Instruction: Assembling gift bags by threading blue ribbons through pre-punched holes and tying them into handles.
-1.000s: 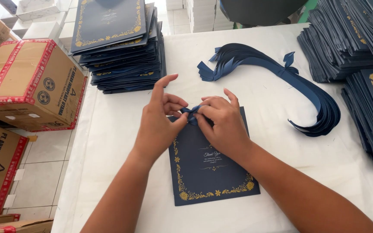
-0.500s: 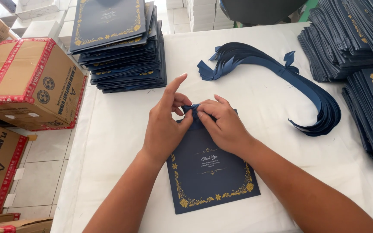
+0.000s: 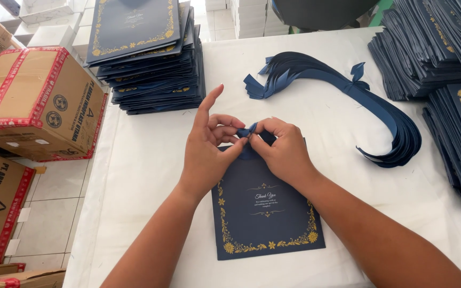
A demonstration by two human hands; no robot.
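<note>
— Where do we have it?

— Both hands meet at the top edge of the navy card point(image 3: 265, 213), which lies flat on the white table point(image 3: 150, 154). Our left hand point(image 3: 206, 152) pinches one side of the small ribbon bow point(image 3: 250, 132) between thumb and fingers, index finger raised free. Our right hand point(image 3: 283, 149) is closed on the other side, thumb and fingertips pressed to the knot.

— How does the ribbon handle?

— We judge it light, soft and rather slick; a loop would likely slide out unless pinched close to the knot. The card looks thin but stiff, and its gold border could crease if pressed hard.

— What sits around the grip?

— Beyond our knuckles, to the right, lies the bundle of loose ribbons point(image 3: 380, 112). Farther out to the left stands a stack of cards point(image 3: 150, 58), and past the ribbons another stack point(image 3: 438, 48). Well off to the left, beside the table, are cardboard boxes point(image 3: 33, 101).

— Best place to hold?

— At the loops' bases, we think.
</note>
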